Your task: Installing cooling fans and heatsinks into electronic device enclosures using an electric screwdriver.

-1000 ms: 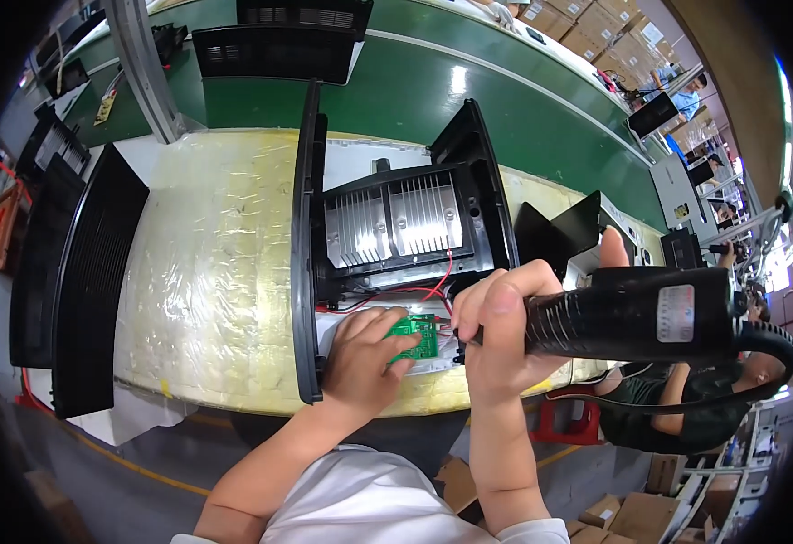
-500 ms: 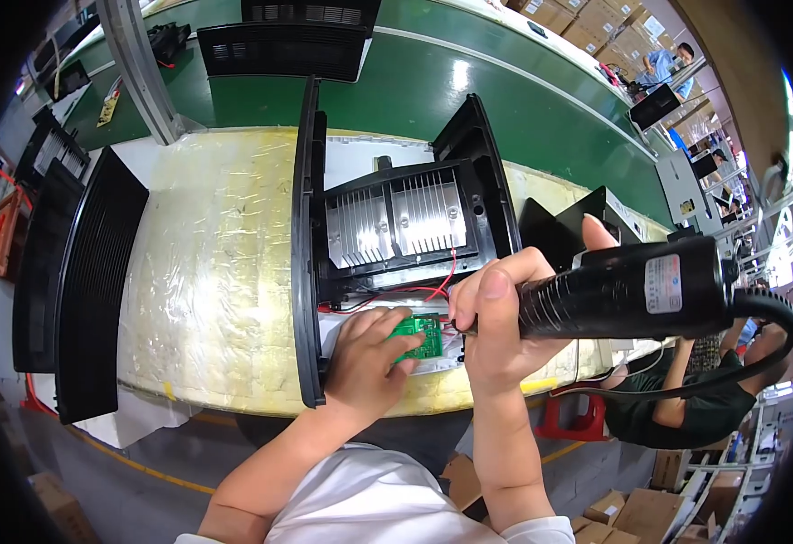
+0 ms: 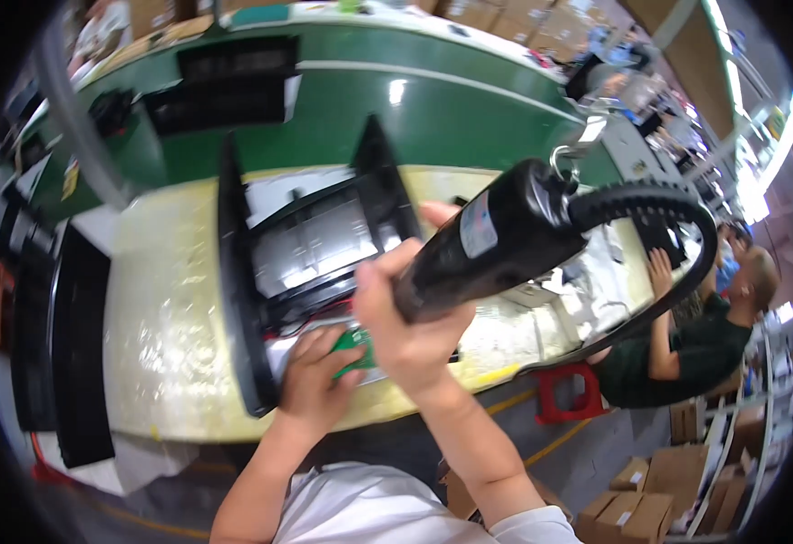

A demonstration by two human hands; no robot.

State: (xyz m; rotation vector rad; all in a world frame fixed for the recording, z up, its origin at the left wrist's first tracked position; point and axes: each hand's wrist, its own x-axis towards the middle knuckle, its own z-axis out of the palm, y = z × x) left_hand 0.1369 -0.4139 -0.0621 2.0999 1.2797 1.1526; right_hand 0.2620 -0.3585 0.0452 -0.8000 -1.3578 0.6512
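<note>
My right hand (image 3: 414, 340) is wrapped round a thick black corded electric screwdriver (image 3: 496, 249), tilted with its tail end up to the right. Its tip is hidden behind my hand. The fingers of my left hand (image 3: 313, 374) hold a small green circuit board (image 3: 353, 350) at the near side of a black housing (image 3: 240, 299). Inside the housing, beyond both hands, sits a finned silver heat sink (image 3: 315, 245). Red wires run between the heat sink and the board, blurred by motion.
Black ribbed panels (image 3: 88, 354) stand at the left end of the film-covered yellowish bench (image 3: 165, 317). A metal post (image 3: 79, 118) rises at the far left. The screwdriver's cord (image 3: 659, 304) loops down on the right, near a red stool (image 3: 573, 394) and a seated co-worker (image 3: 686, 363).
My right hand has raised and tilted the screwdriver, its tail end swinging upward. My left hand stays on the circuit board. The whole view has shifted, with the housing now further left.
</note>
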